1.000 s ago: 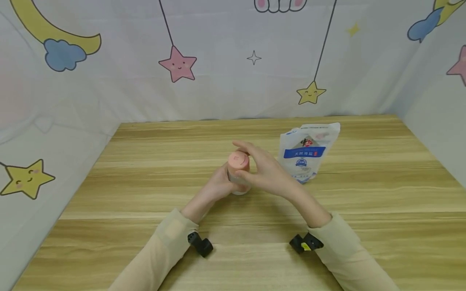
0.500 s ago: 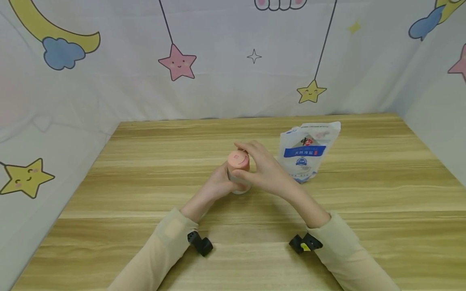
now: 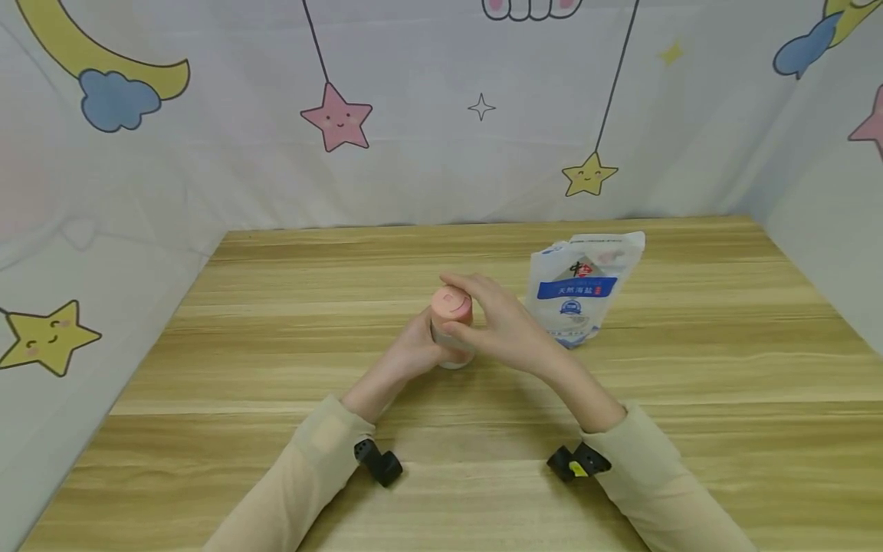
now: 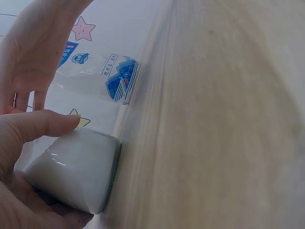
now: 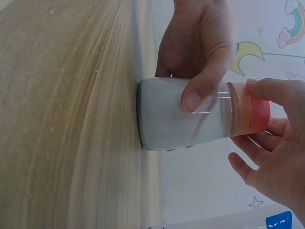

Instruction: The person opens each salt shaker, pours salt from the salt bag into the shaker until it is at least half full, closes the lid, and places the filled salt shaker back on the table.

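Observation:
A clear jar [image 5: 164, 114] filled with white contents stands upright on the table, topped by a pink-orange cap [image 3: 451, 303]. My left hand [image 3: 415, 346] grips the jar's body, thumb on one side and fingers round the other. Around the cap, my right hand [image 3: 509, 326] pinches with thumb and fingers, as the right wrist view also shows. The jar's base [image 4: 110, 176] appears to rest on the wood. Behind my right hand stands a white and blue pouch [image 3: 574, 287] with Chinese lettering; part of its lower left is hidden.
The wood-grain table [image 3: 276, 307] runs back to a white curtain [image 3: 414, 169] printed with stars, moons and clouds. Curtain also lines both sides. A black wrist camera [image 3: 378, 461] sits at my left cuff, another black camera [image 3: 578, 461] at my right.
My right fingers shift slightly around the cap, and the mark on its top looks a little turned. The left hand, the jar and the pouch stay in place.

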Tool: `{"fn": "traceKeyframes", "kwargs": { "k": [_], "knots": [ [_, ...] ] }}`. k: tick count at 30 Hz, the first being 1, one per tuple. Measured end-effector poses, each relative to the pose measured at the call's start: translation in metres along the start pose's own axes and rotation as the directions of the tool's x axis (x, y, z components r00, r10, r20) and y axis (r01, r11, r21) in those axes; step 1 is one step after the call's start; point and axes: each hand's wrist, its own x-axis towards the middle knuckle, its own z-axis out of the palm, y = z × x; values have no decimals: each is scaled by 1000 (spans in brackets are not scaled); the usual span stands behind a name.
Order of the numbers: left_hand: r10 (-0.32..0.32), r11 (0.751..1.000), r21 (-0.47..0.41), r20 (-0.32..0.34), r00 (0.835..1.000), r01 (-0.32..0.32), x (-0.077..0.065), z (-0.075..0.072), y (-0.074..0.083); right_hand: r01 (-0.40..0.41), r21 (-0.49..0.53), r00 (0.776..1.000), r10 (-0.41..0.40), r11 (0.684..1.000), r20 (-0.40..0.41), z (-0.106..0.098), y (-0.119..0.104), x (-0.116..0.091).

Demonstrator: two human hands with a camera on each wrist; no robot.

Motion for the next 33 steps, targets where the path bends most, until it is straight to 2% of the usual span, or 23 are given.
{"fn": "traceKeyframes", "kwargs": {
  "k": [13, 16, 20, 25, 33],
  "knots": [
    [39, 999, -18, 38, 999, -39, 0, -2, -1, 25, -67, 999, -27, 997, -29, 4, -3, 1],
    [45, 999, -19, 42, 998, -44, 0, -3, -1, 7, -68, 1000, -9, 998, -20, 3, -4, 0],
    [32, 999, -12, 41, 999, -31, -1, -2, 0, -11, -47, 1000, 10, 999, -8, 2, -4, -1],
    [7, 1000, 5, 40, 999, -7, -1, -2, 1, 8, -37, 1000, -8, 999, -12, 0, -3, -1],
    [12, 1000, 7, 31, 999, -12, 1, -2, 0, 13, -54, 1000, -13, 998, -15, 2, -3, 0]
  ]
}}
